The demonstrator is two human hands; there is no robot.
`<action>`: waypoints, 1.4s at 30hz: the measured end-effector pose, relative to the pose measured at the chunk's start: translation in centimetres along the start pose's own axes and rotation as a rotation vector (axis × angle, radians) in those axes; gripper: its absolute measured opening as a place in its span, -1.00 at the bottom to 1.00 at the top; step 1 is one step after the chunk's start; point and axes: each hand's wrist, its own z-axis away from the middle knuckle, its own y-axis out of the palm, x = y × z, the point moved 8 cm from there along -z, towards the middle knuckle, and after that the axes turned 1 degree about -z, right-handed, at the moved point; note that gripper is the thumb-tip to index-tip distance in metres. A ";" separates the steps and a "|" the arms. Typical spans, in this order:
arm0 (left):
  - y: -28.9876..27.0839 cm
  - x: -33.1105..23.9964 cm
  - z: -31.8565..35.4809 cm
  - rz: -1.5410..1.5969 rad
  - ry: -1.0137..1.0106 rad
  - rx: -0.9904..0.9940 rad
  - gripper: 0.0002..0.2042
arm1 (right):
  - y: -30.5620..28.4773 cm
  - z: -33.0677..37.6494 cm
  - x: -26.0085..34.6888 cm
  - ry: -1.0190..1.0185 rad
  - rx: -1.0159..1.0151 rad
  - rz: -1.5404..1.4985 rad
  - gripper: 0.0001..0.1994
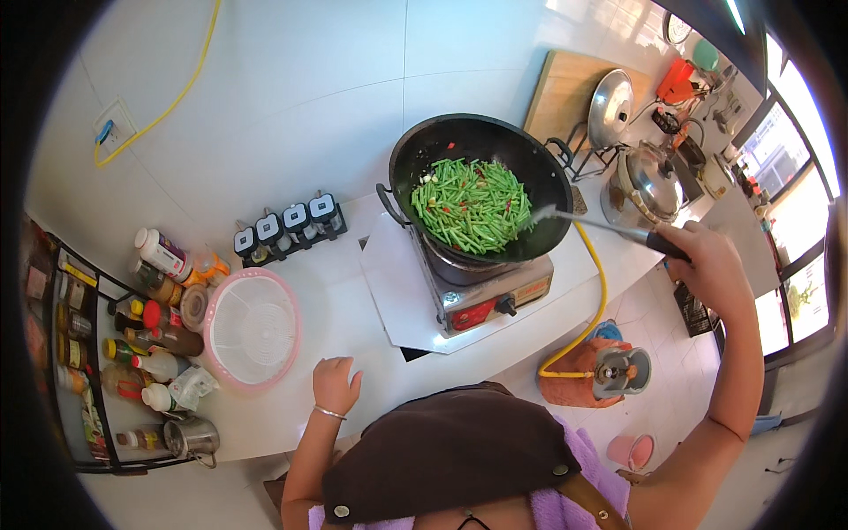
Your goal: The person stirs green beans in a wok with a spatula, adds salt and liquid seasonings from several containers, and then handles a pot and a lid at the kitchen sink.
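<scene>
The right hand (707,261) was closed around the dark handle of a spatula (601,225), whose long axis ran up and leftward from the hand to the wok (481,185). Its blade seemed to touch the wok's right inner wall, just beside the green beans (468,205), though steam or glare blurred the tip. The wok sat on a gas stove (481,291). The left hand (334,384), far from the wok, rested empty and loosely open on the desk (336,327), near a pink basket (252,329).
</scene>
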 end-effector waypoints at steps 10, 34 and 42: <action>7.0 5.1 -2.1 -0.386 -0.588 0.582 -0.10 | 7.6 -9.1 1.3 -0.144 0.019 -0.030 -0.54; 7.3 5.2 -2.0 -0.356 -0.685 0.554 -0.04 | 1.3 -21.6 -1.4 -0.191 0.287 -0.046 -0.56; 7.8 5.5 -3.9 -0.364 -0.620 0.588 -0.18 | 6.0 -24.8 3.8 -0.334 0.294 -0.233 -0.52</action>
